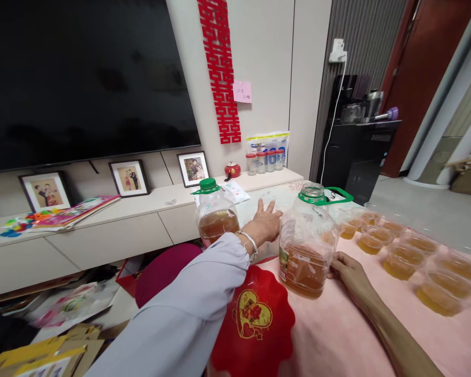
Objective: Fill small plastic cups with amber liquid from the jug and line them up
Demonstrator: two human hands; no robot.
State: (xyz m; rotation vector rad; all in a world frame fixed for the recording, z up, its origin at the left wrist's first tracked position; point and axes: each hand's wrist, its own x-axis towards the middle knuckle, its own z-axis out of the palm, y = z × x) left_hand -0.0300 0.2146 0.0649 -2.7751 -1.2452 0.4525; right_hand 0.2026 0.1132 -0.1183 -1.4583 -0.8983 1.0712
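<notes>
A clear plastic jug (304, 262) stands uncapped on the pink cloth, partly filled with amber liquid, its green handle (339, 195) sticking out to the right at the neck. My left hand (264, 222) stretches out beside the jug's left side, fingers spread and holding nothing. At the jug's lower right side, my right hand (347, 267) has its bent fingers against the plastic, with some fingertips hidden. Left of my left hand is a second jug (217, 220) with a green cap (208, 184), also holding amber liquid; my left sleeve covers its lower part.
Several clear cups (406, 256) of amber liquid crowd the table's right side. A red scalloped tray (255, 324) lies in front of me, beside a purple round stool top (165, 269). Small red-lidded jars (265, 162) and photo frames (129, 178) line the white cabinet (113, 225).
</notes>
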